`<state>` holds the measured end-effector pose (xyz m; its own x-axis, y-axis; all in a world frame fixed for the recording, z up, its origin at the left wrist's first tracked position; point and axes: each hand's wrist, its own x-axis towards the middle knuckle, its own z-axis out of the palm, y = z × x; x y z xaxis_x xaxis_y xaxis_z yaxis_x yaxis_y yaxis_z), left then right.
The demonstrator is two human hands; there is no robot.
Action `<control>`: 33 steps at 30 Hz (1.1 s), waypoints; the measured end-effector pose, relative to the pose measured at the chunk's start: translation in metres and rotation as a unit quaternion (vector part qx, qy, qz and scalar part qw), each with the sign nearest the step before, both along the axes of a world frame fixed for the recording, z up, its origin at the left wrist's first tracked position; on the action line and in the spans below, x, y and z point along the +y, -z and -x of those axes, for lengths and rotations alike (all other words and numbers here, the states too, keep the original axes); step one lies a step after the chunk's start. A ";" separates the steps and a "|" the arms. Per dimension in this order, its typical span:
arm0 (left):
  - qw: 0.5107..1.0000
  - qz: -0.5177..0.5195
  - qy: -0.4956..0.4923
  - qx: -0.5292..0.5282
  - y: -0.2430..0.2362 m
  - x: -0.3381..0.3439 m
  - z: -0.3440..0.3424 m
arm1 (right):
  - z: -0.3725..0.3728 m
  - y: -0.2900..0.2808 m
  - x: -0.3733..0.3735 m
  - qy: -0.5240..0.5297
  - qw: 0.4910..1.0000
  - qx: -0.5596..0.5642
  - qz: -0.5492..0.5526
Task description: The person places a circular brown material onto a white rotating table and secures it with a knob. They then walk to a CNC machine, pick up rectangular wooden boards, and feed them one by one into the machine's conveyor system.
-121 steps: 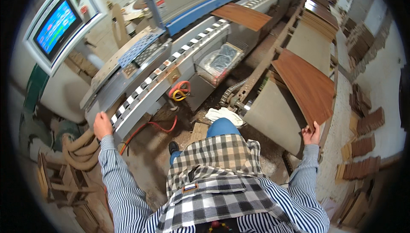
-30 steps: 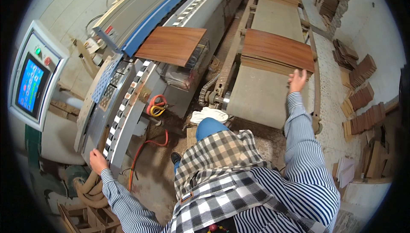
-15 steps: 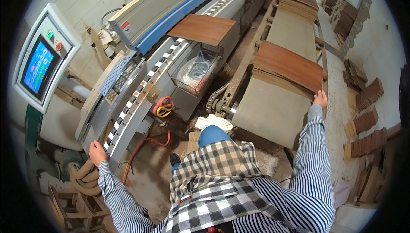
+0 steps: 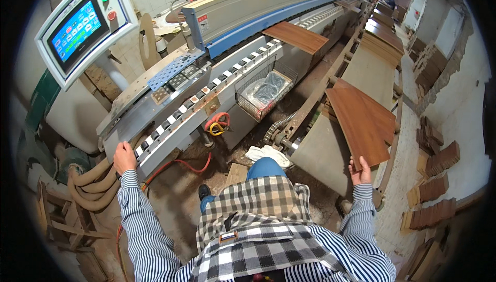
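Note:
At the lower right, my right hand (image 4: 360, 171) grips the near corner of a reddish-brown wood-grain board (image 4: 359, 122). That board lies turned askew over the stack of similar boards (image 4: 385, 111) on the roller conveyor. My left hand (image 4: 124, 158) is at the near end of the long machine, fingers curled against the end of its feed rail (image 4: 150, 160); the fingertips are partly hidden. Farther along the machine, another brown board (image 4: 296, 37) lies across the rail and sticks out toward the conveyor.
A control panel (image 4: 77, 31) with a lit screen stands at upper left. A wire basket (image 4: 266, 90) hangs on the machine beside coiled hoses (image 4: 217, 123). White cloth (image 4: 267, 154) lies by the conveyor's end. Stacked wood pieces (image 4: 431, 215) line the right wall. Far off is a person (image 4: 390, 0).
My right hand has drawn the top board nearer and swung it askew on the stack. The board on the machine has moved farther along. The view has shifted; my left hand stays by the rail.

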<state>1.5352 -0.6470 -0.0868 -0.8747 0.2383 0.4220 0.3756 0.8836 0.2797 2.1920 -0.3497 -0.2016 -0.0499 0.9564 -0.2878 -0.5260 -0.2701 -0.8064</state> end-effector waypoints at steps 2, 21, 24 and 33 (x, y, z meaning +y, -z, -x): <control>1.000 -0.007 0.000 -0.008 -0.002 0.001 -0.005 | 0.022 -0.007 -0.010 -0.026 0.999 0.011 -0.032; 0.999 -0.026 -0.003 -0.029 -0.006 -0.002 -0.006 | 0.306 -0.067 -0.110 -0.409 0.904 0.109 -0.057; 0.999 -0.035 0.002 -0.023 -0.007 -0.003 -0.008 | 0.351 -0.080 -0.138 -0.482 0.868 0.102 -0.060; 0.999 -0.045 0.001 -0.022 -0.008 -0.002 -0.010 | 0.412 -0.085 -0.158 -0.704 0.699 0.084 -0.098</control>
<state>1.5456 -0.6495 -0.0785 -0.8923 0.2025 0.4035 0.3626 0.8540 0.3732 1.7801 -0.5074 -0.1165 -0.9979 -0.0539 -0.0350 0.0576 -0.5085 -0.8591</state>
